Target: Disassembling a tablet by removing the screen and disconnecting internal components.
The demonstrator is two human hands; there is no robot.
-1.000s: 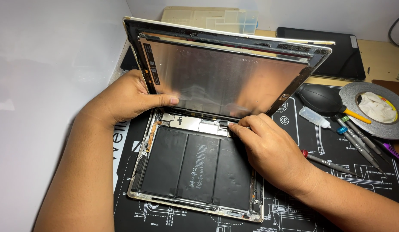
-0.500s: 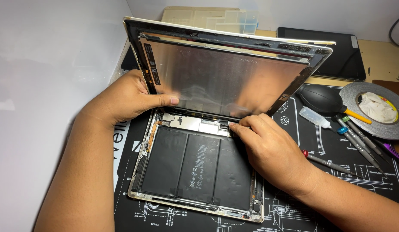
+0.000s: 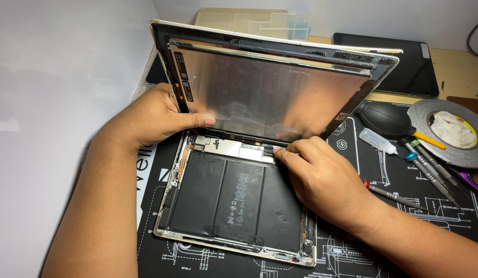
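The tablet [image 3: 234,206] lies open on the mat [image 3: 404,226]. Its screen [image 3: 270,92] is held tilted up by the left hand [image 3: 156,118], closed on the left edge. The right hand [image 3: 321,175] is pinched shut at a connector [image 3: 267,150] by the hinge. The screen is best kept steady and the cable unstrained. Counted right of the tablet: one blower [image 3: 388,119], one tape roll [image 3: 447,133], about four screwdrivers [image 3: 427,167].

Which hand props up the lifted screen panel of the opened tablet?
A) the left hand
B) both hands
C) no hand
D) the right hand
A: the left hand holds the screen panel at its left edge, while the right hand touches the connector area below it.
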